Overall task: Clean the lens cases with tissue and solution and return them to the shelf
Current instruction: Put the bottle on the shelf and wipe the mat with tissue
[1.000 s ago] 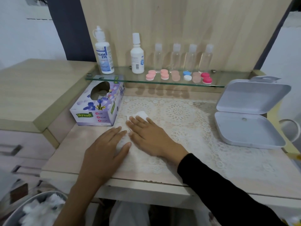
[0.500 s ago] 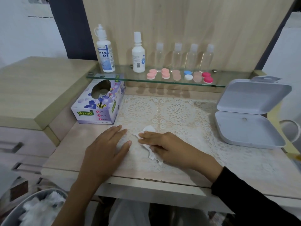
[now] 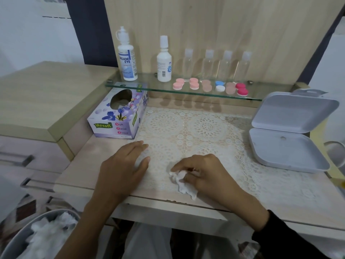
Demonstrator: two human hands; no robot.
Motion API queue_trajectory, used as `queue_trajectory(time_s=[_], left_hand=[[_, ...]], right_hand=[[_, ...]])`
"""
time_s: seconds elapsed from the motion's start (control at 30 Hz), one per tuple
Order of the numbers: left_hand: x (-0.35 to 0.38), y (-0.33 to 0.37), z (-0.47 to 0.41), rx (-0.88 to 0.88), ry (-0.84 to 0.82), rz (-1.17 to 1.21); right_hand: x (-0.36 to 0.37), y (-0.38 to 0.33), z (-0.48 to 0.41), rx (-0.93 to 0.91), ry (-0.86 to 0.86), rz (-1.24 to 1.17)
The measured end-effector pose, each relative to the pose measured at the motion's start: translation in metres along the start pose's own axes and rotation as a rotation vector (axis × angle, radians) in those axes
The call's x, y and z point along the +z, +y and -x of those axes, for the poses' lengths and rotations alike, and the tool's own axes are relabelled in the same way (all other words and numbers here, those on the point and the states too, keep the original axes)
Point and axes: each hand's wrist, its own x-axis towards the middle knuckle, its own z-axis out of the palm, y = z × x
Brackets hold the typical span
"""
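Several lens cases (image 3: 209,86), pink, peach, blue-white and magenta, sit in a row on the glass shelf (image 3: 261,95). Two solution bottles stand there too: a large one (image 3: 127,57) at the left and a smaller white one (image 3: 164,61) beside it. My right hand (image 3: 207,173) rests on the lace mat (image 3: 203,128) near the table's front edge, fingers closed on a crumpled white tissue (image 3: 183,182). My left hand (image 3: 124,167) lies flat on the table, fingers apart, holding nothing.
A purple tissue box (image 3: 119,116) stands at the left under the shelf. An open white hinged case (image 3: 287,133) lies at the right. Several clear empty bottles (image 3: 216,62) line the shelf's back. A bin (image 3: 40,238) with used tissues sits at lower left.
My right hand has dragged the tissue from beside the tissue box toward the front edge and bunched it up. My left hand has stayed flat in place.
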Motion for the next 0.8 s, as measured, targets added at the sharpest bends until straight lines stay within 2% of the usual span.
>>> queue_trajectory(time_s=[0.1, 0.23, 0.47, 0.8], left_hand=[[-0.001, -0.002, 0.000, 0.016, 0.044, 0.016], [-0.003, -0.004, 0.000, 0.026, 0.099, 0.043], [-0.031, -0.022, 0.008, -0.061, 0.077, 0.157], [-0.076, -0.073, 0.060, -0.102, 0.236, 0.211]], right_hand=[[-0.004, -0.003, -0.003, 0.186, 0.044, -0.254], [0.004, -0.010, -0.006, 0.243, 0.124, -0.406], [0.022, -0.027, -0.024, 0.176, 0.168, -0.394], [0.084, -0.065, -0.051, 0.073, 0.083, -0.479]])
